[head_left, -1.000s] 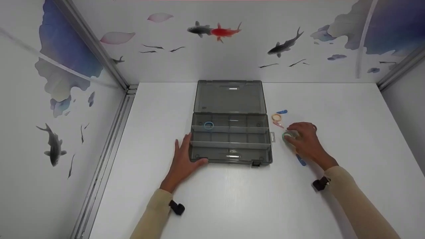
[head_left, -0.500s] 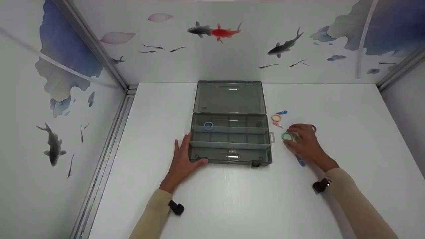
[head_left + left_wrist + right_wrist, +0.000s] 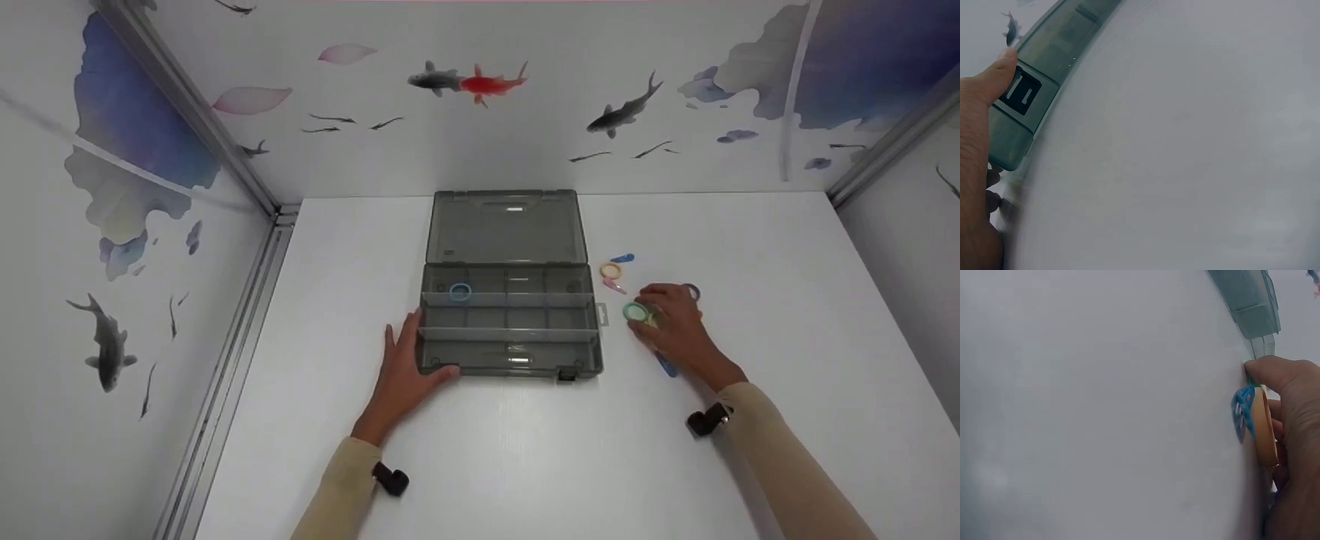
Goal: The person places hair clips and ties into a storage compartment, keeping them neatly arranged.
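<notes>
A grey translucent compartment box (image 3: pixel 517 352) lies with its lid folded back. My left hand (image 3: pixel 401 382) rests at its front left corner, thumb along the front wall and fingers straight along the side. My right hand (image 3: pixel 679 322), right of the box, pinches a green hair tie (image 3: pixel 625 313) between thumb and fingertips. Beside it a yellowish ring is partly covered by the hand. In the right wrist view an orange band (image 3: pixel 1265 433) and a blue hair clip (image 3: pixel 1243 408) sit under the palm. A blue hair tie (image 3: pixel 451 292) lies in the back row.
Near the box's right side lie another blue clip (image 3: pixel 622 258), a peach ring (image 3: pixel 601 271) and a pink clip (image 3: pixel 614 286). A purple ring (image 3: pixel 697 290) peeks out behind the right hand. A patterned wall stands at the back of the white table (image 3: pixel 510 465).
The head view has shifted slightly. The green hair tie shows more clearly at the right fingertips, moved slightly out from under them. My left hand stays at the box corner.
</notes>
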Demonstrator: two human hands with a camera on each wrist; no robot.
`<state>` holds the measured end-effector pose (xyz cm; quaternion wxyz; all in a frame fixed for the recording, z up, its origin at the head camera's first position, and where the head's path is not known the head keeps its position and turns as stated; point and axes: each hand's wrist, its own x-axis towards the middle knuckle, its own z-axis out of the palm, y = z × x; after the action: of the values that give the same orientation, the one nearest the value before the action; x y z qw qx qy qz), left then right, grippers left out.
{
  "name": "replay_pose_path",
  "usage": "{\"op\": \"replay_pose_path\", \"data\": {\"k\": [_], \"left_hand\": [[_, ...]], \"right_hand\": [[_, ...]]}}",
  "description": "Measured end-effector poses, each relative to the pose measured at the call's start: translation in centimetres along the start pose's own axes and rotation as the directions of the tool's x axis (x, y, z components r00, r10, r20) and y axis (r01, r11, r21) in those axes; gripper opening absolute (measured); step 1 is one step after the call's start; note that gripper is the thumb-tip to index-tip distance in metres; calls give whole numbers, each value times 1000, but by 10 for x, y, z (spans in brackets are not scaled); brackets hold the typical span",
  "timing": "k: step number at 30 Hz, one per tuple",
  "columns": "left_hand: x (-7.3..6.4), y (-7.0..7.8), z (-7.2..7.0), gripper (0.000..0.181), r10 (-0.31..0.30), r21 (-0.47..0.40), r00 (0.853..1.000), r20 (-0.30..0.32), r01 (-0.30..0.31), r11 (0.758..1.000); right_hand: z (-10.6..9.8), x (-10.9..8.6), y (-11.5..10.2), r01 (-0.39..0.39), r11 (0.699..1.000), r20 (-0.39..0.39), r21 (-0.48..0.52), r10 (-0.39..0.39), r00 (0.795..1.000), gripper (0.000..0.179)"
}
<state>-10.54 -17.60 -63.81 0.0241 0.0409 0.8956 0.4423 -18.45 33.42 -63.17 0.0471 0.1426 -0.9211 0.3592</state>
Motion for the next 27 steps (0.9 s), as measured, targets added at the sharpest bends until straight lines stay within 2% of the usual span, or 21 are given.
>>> {"op": "replay_pose_path", "data": {"k": [4,12,27], "left_hand": [[-1,-1,0,123,-1,-3,1000,-2,1,1000],[-2,-1,0,124,27,21,999,-23,-27,999],[1,-2,2,122,7,12,1000,-14,-7,1000]], "right_hand": [[3,0,1,1,1000,-10,20,-1,1000,39],[5,4,1,52,997,-46,58,-49,998,36],[5,1,3,28,996,-57,86,-23,998,38]]}}
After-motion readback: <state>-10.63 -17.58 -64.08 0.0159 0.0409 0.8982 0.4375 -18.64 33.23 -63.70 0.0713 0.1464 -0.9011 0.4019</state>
